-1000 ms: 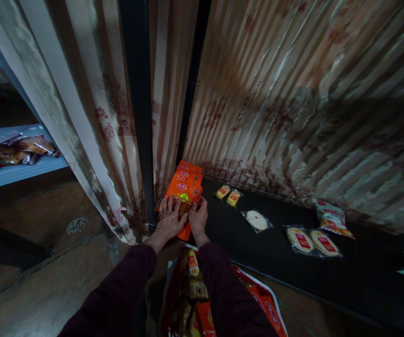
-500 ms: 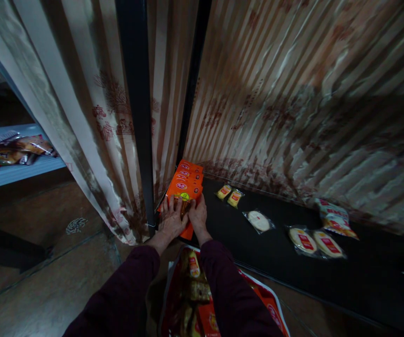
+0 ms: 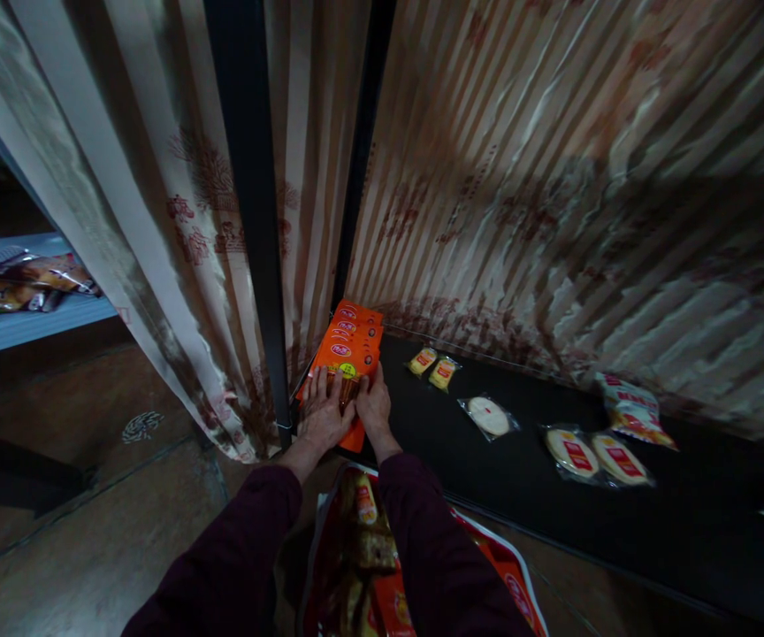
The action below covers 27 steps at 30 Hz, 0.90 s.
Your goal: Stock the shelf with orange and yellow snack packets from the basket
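My left hand (image 3: 321, 414) and right hand (image 3: 374, 405) lay flat and open, clasping nothing, side by side on the near end of the row of flat orange plastic snack packets (image 3: 350, 341) at centre frame. The row ran straight away from my fingertips along the black shelf (image 3: 488, 482).

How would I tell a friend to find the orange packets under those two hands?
Follow the long black shelf below the striped curtain to its left end, beside the black post. A row of overlapped orange packets sits there, left hand and right hand on the front one. They are big and orange; the nearest neighbours are small yellow packets.
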Each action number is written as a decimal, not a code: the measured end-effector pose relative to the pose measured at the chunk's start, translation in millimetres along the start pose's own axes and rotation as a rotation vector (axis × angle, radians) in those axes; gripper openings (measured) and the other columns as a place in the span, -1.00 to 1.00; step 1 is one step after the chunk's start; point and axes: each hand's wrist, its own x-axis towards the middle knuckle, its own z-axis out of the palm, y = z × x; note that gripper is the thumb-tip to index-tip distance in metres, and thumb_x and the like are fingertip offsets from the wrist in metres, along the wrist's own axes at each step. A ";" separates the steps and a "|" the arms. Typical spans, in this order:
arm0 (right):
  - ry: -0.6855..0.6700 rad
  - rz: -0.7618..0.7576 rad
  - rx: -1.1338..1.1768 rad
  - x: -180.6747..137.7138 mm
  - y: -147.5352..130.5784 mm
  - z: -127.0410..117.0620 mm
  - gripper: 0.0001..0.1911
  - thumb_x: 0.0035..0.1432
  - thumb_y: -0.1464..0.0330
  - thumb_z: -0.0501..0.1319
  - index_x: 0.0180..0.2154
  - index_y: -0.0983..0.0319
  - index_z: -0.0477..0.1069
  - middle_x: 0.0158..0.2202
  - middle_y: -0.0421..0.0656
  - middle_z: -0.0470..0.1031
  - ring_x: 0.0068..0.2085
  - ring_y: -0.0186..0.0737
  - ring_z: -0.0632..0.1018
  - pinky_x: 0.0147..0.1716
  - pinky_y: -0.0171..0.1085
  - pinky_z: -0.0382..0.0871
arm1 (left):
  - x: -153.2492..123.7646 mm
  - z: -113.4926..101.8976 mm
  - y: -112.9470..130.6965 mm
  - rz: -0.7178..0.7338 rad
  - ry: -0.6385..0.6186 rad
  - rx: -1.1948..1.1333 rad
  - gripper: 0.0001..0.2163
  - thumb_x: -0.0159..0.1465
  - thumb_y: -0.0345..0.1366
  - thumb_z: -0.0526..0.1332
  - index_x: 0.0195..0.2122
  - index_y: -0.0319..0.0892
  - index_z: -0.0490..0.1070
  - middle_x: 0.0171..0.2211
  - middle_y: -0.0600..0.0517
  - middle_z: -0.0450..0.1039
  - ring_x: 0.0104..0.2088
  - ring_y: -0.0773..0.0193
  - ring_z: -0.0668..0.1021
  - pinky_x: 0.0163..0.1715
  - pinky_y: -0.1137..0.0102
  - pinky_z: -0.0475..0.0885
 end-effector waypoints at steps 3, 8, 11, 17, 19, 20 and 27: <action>-0.033 0.003 -0.017 1.1 -1.7 -2.5 -0.42 0.23 0.28 -0.09 0.25 0.34 0.10 -0.05 0.11 0.49 -0.02 -0.01 0.51 -0.05 -0.13 0.31 | -0.8 -0.3 0.0 0.002 0.018 0.004 -0.44 0.27 -0.08 0.05 0.27 -0.17 0.11 0.31 -0.15 0.07 0.31 0.00 0.11 0.27 0.12 0.07; -0.055 0.032 0.013 -4.3 -3.2 -5.4 -0.36 0.22 0.26 -0.08 0.27 0.40 0.01 0.12 0.16 0.37 0.12 0.00 0.41 0.07 -0.11 0.25 | -2.0 -1.7 0.3 0.005 0.039 0.014 -0.43 0.26 -0.09 0.07 0.27 -0.16 0.12 0.31 -0.17 0.08 0.31 0.00 0.13 0.26 0.12 0.09; 0.023 -0.045 0.038 -13.7 0.4 -3.0 -0.29 0.19 0.26 -0.05 0.29 0.45 -0.08 0.26 0.18 0.17 0.25 0.00 0.24 0.17 -0.08 0.13 | -2.3 -1.6 -0.3 0.021 0.051 0.025 -0.45 0.28 -0.10 0.05 0.27 -0.16 0.13 0.30 -0.17 0.09 0.31 0.00 0.13 0.25 0.12 0.11; 0.044 -0.188 -0.011 -31.8 9.7 1.7 -0.40 0.23 0.25 -0.14 0.23 0.39 0.13 0.32 0.11 0.04 0.33 -0.07 0.06 0.23 -0.01 0.01 | -2.0 1.6 -2.1 0.007 0.094 0.033 -0.52 0.32 -0.15 -0.02 0.24 -0.18 0.18 0.28 -0.14 0.14 0.30 0.04 0.17 0.24 0.15 0.15; 0.016 -0.211 -0.061 -35.8 8.6 1.6 -0.41 0.25 0.25 -0.16 0.21 0.41 0.17 0.33 0.11 0.02 0.34 -0.08 0.03 0.24 -0.03 -0.02 | -1.3 3.7 -3.9 0.012 0.108 0.033 -0.53 0.33 -0.16 -0.02 0.23 -0.20 0.20 0.26 -0.14 0.19 0.29 0.05 0.18 0.24 0.16 0.16; 0.003 -0.217 -0.086 -37.4 7.3 1.3 -0.41 0.26 0.25 -0.16 0.21 0.41 0.18 0.34 0.11 0.00 0.34 -0.08 0.01 0.24 -0.03 -0.03 | -0.9 4.7 -4.8 0.020 0.112 0.034 -0.53 0.33 -0.16 -0.03 0.23 -0.21 0.20 0.25 -0.14 0.21 0.29 0.06 0.19 0.24 0.17 0.16; -0.062 -0.136 -0.101 -42.6 -1.3 -5.1 -0.39 0.27 0.22 -0.19 0.24 0.39 0.13 0.37 0.07 -0.10 0.33 -0.05 0.06 0.24 -0.08 -0.01 | 2.5 9.0 -3.1 0.046 0.098 0.093 -0.54 0.35 -0.19 -0.06 0.22 -0.28 0.20 0.25 -0.21 0.19 0.29 0.05 0.18 0.27 0.11 0.09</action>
